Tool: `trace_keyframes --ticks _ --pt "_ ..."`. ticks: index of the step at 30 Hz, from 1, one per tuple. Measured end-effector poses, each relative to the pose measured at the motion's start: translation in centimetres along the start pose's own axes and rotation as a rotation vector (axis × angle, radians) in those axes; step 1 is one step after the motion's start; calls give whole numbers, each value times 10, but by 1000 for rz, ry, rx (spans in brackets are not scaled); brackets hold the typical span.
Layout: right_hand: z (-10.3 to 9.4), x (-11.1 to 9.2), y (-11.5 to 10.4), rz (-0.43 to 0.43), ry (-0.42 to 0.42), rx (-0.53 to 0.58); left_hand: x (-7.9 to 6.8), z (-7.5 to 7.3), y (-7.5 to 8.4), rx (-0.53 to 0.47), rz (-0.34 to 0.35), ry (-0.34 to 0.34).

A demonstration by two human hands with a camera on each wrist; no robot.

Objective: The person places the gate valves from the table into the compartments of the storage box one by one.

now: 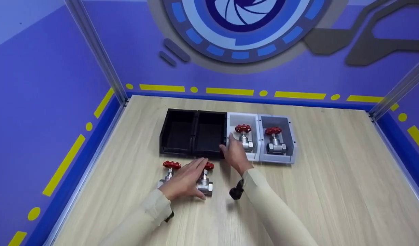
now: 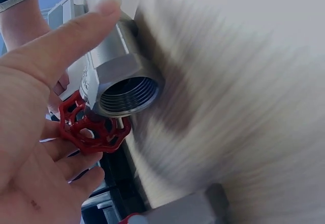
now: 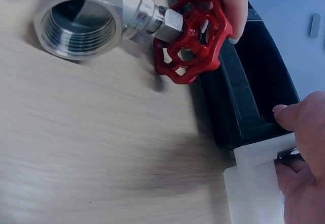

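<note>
My left hand (image 1: 187,179) reaches over the right one of two gate valves on the table, fingers fairly straight. In the left wrist view its thumb lies along the steel body (image 2: 114,76), and its other fingers spread behind the red handwheel (image 2: 94,125). The other table valve (image 1: 171,165) stands just left, partly hidden by the hand. My right hand (image 1: 236,153) pinches the adjoining walls of a black bin (image 1: 211,128) and a white bin (image 1: 252,157), thumb on the black side, fingers on the white side. A valve (image 1: 243,129) stands in the white bin.
The bins form one row: two black at left, then white, then a grey bin (image 1: 288,159) holding another valve (image 1: 273,131). The left black bin (image 1: 178,130) has nothing in it. Blue panels (image 1: 144,68) enclose the wooden table (image 1: 332,191) at the back and sides.
</note>
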State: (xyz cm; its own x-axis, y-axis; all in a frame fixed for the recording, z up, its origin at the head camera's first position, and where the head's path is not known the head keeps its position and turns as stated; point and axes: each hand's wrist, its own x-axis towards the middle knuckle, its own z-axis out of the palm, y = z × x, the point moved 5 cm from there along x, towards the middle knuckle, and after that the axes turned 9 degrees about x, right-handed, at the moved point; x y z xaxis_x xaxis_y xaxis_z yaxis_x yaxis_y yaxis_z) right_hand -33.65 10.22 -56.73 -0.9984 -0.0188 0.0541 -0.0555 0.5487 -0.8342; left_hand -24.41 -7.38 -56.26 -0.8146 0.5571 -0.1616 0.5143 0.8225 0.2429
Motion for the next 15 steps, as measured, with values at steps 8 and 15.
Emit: trace_keyframes --ticks 8,15 --pt "0 -1 -1 -25 -2 -22 -1 3 -1 7 -12 16" --pt "0 -1 0 -36 10 -28 -1 5 -1 7 -11 34"
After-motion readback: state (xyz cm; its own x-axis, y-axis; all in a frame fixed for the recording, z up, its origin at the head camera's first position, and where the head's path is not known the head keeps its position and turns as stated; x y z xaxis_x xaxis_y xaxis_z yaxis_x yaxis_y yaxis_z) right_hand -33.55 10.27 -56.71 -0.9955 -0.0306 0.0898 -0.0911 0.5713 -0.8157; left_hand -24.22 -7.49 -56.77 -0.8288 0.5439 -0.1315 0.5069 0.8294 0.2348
